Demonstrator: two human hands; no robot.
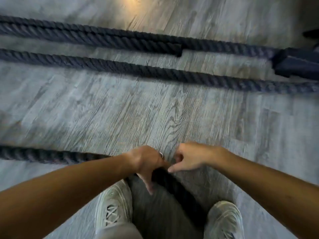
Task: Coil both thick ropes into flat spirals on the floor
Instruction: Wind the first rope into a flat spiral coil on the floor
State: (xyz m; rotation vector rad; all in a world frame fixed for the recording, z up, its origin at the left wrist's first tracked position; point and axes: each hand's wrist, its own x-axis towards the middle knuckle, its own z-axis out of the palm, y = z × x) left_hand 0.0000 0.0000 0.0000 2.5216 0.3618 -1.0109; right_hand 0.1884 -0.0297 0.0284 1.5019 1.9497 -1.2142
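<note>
A thick dark twisted rope [43,155] runs in from the left along the grey floor, passes under my left hand [146,161] and bends down between my shoes. My left hand is closed over the rope at that bend, fingers pointing down. My right hand [189,156] hovers just right of it with fingers curled and the thumb tip touching the rope, holding nothing. Farther away, more dark rope lies in long straight strands: one strand [155,73] crosses the whole floor, and above it lies a doubled strand [103,37] with a cut end [178,50].
A dark block-like anchor [296,63] sits at the right edge where the far strands meet. My two pale sneakers [114,206] [224,219] stand at the bottom. Bare wood-grain floor [138,109] lies between the near rope and the far strands.
</note>
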